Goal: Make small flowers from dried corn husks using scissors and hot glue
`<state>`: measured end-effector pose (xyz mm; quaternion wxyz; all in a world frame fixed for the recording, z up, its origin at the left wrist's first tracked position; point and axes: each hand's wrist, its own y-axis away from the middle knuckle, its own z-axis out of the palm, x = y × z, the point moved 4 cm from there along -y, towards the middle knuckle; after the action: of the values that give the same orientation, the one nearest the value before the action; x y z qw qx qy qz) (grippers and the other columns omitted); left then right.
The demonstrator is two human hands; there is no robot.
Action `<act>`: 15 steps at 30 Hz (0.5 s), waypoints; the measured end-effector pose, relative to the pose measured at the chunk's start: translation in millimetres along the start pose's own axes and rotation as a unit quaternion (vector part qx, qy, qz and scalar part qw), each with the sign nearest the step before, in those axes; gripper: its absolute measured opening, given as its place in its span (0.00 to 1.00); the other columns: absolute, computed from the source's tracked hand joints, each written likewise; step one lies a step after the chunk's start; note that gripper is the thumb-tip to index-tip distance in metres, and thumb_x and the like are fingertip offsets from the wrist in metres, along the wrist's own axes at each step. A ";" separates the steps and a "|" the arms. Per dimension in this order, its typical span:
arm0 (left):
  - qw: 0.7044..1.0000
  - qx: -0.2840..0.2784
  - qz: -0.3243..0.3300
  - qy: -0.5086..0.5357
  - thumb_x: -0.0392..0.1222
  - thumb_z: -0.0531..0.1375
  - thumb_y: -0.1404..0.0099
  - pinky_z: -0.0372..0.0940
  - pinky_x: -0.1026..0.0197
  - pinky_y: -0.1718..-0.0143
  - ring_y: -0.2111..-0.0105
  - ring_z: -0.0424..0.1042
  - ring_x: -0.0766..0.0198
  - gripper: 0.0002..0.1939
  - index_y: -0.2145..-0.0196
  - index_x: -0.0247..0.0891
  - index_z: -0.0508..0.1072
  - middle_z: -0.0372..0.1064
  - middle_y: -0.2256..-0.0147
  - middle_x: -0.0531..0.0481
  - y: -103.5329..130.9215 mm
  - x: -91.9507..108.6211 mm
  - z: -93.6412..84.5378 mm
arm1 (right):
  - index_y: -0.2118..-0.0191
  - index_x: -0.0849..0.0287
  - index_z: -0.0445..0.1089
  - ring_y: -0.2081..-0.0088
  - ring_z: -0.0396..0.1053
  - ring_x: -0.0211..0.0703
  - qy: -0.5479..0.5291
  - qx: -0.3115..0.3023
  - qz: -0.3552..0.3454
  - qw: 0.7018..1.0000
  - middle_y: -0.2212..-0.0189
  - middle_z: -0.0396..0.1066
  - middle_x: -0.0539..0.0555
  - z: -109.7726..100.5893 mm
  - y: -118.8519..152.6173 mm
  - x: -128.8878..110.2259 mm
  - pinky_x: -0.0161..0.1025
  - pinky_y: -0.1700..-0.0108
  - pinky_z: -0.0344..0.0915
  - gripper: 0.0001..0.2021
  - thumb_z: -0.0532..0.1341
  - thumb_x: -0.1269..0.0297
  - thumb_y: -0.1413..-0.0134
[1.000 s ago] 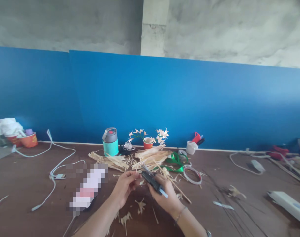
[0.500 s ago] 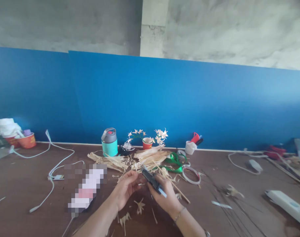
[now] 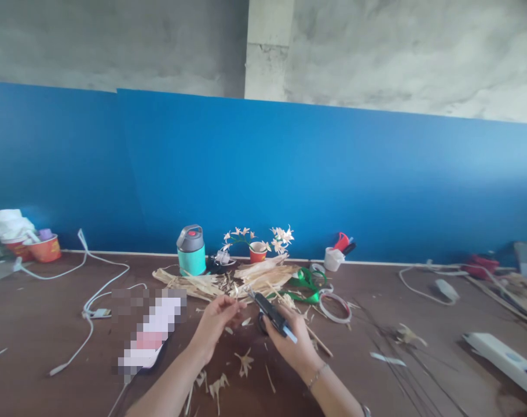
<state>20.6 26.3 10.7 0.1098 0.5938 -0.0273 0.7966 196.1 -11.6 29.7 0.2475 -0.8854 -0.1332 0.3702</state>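
My left hand [image 3: 218,325] is closed in a pinch, holding a small pale piece of dried husk [image 3: 236,293] at the fingertips. My right hand [image 3: 295,341] is wrapped round a black glue gun [image 3: 270,310], a pale glue stick [image 3: 291,334] poking out of its rear. The gun's thin tip points at the piece in my left hand; whether they touch I cannot tell. Below my hands lie husk flowers [image 3: 245,363] and scraps. Just beyond is a pile of dried husks [image 3: 267,275].
A teal flask [image 3: 191,260], a red paper cup [image 3: 257,253] with pale flowers, and a white cup of tools [image 3: 333,259] stand along the blue partition [image 3: 289,174]. Green ribbon [image 3: 309,284] and a tape roll [image 3: 335,308] lie right; a phone [image 3: 153,333] and white cables lie left.
My left hand has risen slightly and its fingers have drawn closer together. The glue gun has shifted a little in my right hand, its tip still near the husk piece.
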 end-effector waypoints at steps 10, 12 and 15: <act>0.972 0.076 0.080 -0.209 0.52 0.61 0.50 0.59 0.63 0.70 0.71 0.69 0.60 0.15 0.74 0.36 0.73 0.72 0.75 0.50 -2.0 12.7 -10.4 | 0.67 0.58 0.70 0.68 0.68 0.44 0.007 0.014 -0.008 1.000 0.71 0.72 0.54 -3.0 -0.9 0.5 0.38 0.64 0.63 0.06 0.57 0.67 0.50; 0.975 0.081 0.077 -0.192 0.52 0.62 0.51 0.59 0.63 0.70 0.71 0.69 0.60 0.15 0.76 0.36 0.73 0.72 0.75 0.51 -1.1 11.8 -8.7 | 0.67 0.58 0.70 0.69 0.68 0.44 -0.001 0.010 -0.008 1.000 0.71 0.72 0.54 -2.3 -0.3 0.9 0.37 0.65 0.64 0.06 0.57 0.66 0.49; 0.980 0.083 0.056 -0.174 0.51 0.64 0.54 0.59 0.64 0.72 0.74 0.69 0.61 0.14 0.77 0.36 0.73 0.71 0.78 0.52 2.1 9.6 -4.2 | 0.69 0.59 0.70 0.70 0.68 0.43 -0.009 0.006 -0.006 1.000 0.73 0.71 0.53 -0.5 1.1 1.5 0.37 0.67 0.63 0.06 0.57 0.65 0.49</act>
<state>13.6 26.4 18.8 0.0089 0.7281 -0.0135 0.6853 197.5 -12.1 28.6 0.2540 -0.8799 -0.1380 0.3771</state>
